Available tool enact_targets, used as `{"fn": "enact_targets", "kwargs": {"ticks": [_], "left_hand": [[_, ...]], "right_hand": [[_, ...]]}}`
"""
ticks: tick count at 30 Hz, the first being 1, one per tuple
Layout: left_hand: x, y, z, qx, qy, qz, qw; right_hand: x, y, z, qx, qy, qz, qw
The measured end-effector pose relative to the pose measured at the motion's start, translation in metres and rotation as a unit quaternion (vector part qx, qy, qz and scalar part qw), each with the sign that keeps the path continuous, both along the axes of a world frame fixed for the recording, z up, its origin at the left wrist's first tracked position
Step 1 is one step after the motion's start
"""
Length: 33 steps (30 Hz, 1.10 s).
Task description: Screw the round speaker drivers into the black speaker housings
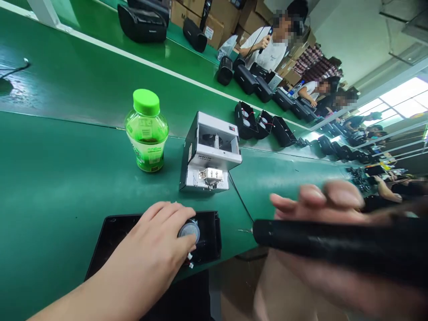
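My left hand [157, 243] reaches into a black speaker housing [210, 236] at the front of the bench. Its thumb and fingers close around a round silver speaker driver [190, 231], with small white connectors [190, 261] beside the thumb. To the right, my right hand [317, 205] is wrapped around a black electric screwdriver [307, 238], blurred by motion. The screwdriver's thin bit [245, 230] points left towards the housing, apart from it. Beyond the housing stands a grey-white screw feeder [214, 151] with a metal pickup block at its front.
A green-capped bottle [147, 133] stands left of the screw feeder. A cable [240, 196] runs behind the bit. Open housings with drivers [245, 120] sit further back, near a row of black speakers [245, 80]. Co-workers [267, 49] sit across the line.
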<state>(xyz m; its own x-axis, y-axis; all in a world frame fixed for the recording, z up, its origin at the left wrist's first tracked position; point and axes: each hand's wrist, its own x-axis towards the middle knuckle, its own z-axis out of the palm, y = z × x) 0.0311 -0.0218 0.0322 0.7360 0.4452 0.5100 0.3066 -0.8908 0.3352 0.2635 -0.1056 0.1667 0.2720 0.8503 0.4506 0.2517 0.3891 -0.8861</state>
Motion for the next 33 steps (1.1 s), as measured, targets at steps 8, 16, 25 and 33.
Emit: {"fn": "enact_targets", "kwargs": {"ticks": [8,16,25,33], "left_hand": [[-0.016,-0.059,-0.052,0.024,-0.058,0.084,0.994],[-0.027,-0.067,-0.071,0.088,-0.025,0.091,0.992],[-0.026,-0.053,-0.027,0.097,0.006,0.062,0.993],[-0.026,-0.052,-0.021,0.096,0.032,0.048,0.994]], "right_hand": [[0.014,0.090,-0.023,0.124,0.104,0.013,0.987],[0.007,0.096,-0.026,0.070,0.112,0.004,0.991],[-0.007,0.041,-0.026,0.028,0.153,0.061,0.986],[-0.045,0.055,-0.065,0.004,0.156,0.106,0.982]]}}
